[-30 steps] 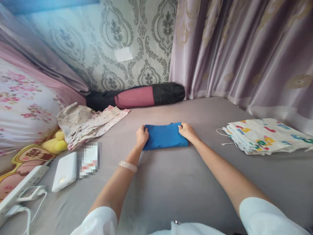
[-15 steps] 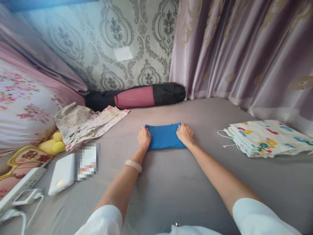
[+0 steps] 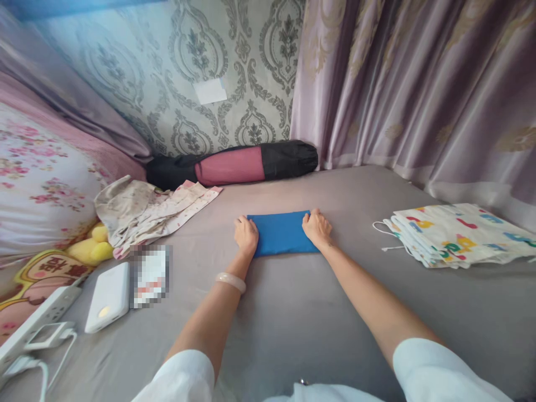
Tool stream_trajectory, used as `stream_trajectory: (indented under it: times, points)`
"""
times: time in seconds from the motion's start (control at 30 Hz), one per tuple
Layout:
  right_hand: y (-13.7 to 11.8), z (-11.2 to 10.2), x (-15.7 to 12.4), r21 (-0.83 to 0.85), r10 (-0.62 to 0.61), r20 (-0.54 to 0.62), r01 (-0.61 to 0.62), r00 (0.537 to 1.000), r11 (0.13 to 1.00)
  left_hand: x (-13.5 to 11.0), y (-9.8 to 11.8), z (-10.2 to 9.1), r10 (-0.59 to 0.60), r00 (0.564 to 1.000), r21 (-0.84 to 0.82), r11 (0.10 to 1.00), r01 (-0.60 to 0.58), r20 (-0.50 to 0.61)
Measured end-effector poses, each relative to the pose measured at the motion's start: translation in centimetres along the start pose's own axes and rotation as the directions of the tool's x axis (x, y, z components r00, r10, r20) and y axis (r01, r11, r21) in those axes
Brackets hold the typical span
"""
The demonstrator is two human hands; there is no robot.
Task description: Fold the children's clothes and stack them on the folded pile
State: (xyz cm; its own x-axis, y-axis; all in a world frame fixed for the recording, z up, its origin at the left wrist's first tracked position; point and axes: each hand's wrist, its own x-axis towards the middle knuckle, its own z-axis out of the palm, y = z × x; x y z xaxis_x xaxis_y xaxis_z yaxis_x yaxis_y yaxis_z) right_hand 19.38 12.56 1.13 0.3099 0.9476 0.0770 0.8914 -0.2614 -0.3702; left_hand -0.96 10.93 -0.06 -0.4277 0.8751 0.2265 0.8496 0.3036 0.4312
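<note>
A blue folded cloth lies as a flat rectangle on the grey bed sheet. My left hand, with a pale bangle on its wrist, is closed on the cloth's far left corner. My right hand grips the far right corner, fingers curled in. Between the two hands the far edge runs taut and nearly straight. The fingertips and the pinched corners are mostly hidden from me.
At right lies a folded patterned drawstring cloth. A long black and pink bag rests along the wall. On the left are crumpled clothes, a white power bank, a blurred-out packet, a power strip and a yellow plush toy.
The far edge of the blue cloth has straightened from a slight sag. My left hand has shifted slightly left; my right hand stays almost where it was.
</note>
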Motion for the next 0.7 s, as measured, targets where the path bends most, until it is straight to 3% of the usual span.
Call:
stream_trajectory:
  times: [0.17, 0.27, 0.33, 0.47, 0.53, 0.7]
  points:
    - [0.2, -1.3, -0.2, 0.045, -0.020, 0.073, 0.017, 0.997, 0.999, 0.0, 0.2, -1.2, -0.015, 0.999, 0.019, 1.000, 0.014, 0.036]
    - [-0.4, -1.5, -1.3, -0.012, -0.126, -0.044, 0.126, 0.991, 0.992, -0.9, 0.9, -1.9, 0.101, 0.995, 0.073, 0.992, -0.101, 0.000]
    - [-1.1, -1.0, -2.5, -0.062, -0.294, -0.088, 0.290, 0.952, 0.955, -2.0, 1.7, -1.9, 0.229, 0.973, 0.109, 0.967, -0.229, 0.007]
    - [-2.1, 0.9, -4.8, -0.092, -0.559, 0.024, 0.558, 0.829, 0.825, -4.3, 2.6, -0.7, 0.401, 0.910, 0.166, 0.895, -0.414, 0.106]
    - [-2.2, 1.6, -5.4, -0.094, -0.574, 0.089, 0.580, 0.814, 0.809, -5.0, 2.6, -0.1, 0.417, 0.893, 0.187, 0.876, -0.444, 0.167]
    - [-2.1, 1.9, -5.5, -0.095, -0.523, 0.169, 0.542, 0.835, 0.835, -5.4, 2.2, 0.5, 0.349, 0.893, 0.221, 0.882, -0.415, 0.285]
